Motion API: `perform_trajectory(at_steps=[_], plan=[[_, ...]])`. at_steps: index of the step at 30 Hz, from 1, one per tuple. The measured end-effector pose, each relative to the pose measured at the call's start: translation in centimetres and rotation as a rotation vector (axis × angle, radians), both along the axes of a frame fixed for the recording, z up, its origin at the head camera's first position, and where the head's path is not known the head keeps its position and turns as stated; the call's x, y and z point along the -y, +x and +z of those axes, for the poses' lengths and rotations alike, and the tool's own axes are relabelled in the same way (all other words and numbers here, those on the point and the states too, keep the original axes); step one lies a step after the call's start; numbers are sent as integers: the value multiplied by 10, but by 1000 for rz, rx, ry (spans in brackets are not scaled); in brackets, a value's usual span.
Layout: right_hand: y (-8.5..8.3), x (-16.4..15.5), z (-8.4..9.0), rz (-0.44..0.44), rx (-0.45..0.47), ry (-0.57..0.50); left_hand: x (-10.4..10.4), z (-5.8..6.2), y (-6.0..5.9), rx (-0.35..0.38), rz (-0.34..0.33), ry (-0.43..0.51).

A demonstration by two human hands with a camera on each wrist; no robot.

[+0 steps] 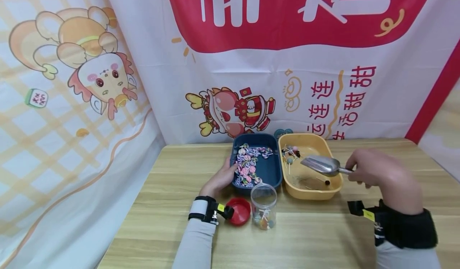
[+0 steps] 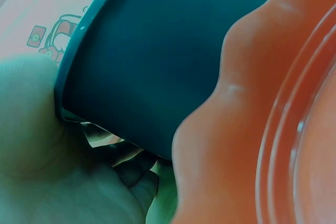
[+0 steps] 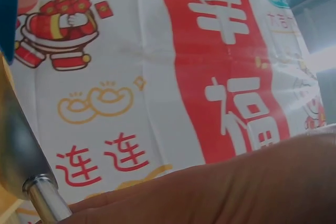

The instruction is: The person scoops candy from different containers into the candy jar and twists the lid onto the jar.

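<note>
My left hand [image 1: 219,180] grips the left rim of a dark blue tray [image 1: 274,170] that holds many wrapped swirl candies [image 1: 248,166]. In the left wrist view the thumb [image 2: 31,129] lies against the blue tray's wall [image 2: 157,61]. My right hand [image 1: 375,169] holds the handle of a metal scoop [image 1: 321,165], whose bowl hangs over the yellow tray [image 1: 312,193]. A few lollipops [image 1: 289,153] lie in that tray's far left corner. The right wrist view shows only the scoop's handle [image 3: 44,198] and my hand [image 3: 236,187].
A clear jar [image 1: 264,205] with a few candies at its bottom stands in front of the blue tray. Its red lid [image 1: 239,211] lies to the left, close to my left wrist, and fills the left wrist view [image 2: 252,145]. A printed banner [image 1: 287,81] hangs behind the wooden table [image 1: 323,237].
</note>
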State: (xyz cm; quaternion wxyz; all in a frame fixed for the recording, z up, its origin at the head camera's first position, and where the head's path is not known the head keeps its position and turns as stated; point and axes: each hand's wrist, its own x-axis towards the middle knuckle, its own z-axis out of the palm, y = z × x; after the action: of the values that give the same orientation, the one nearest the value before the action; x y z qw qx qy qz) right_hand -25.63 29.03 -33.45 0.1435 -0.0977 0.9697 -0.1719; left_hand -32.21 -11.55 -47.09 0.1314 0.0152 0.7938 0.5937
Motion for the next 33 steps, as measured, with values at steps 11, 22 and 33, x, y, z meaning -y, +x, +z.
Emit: perform_trajectory(at_steps=[11, 22, 33], plan=[[-17, 13, -17, -63, 35, -49, 1, 2, 0, 11, -2, 5], [-32, 22, -41, -77, -44, 51, -3, -3, 1, -63, -16, 15], [-50, 39, -61, -15, -177, 24, -2, -1, 3, -54, -7, 20]])
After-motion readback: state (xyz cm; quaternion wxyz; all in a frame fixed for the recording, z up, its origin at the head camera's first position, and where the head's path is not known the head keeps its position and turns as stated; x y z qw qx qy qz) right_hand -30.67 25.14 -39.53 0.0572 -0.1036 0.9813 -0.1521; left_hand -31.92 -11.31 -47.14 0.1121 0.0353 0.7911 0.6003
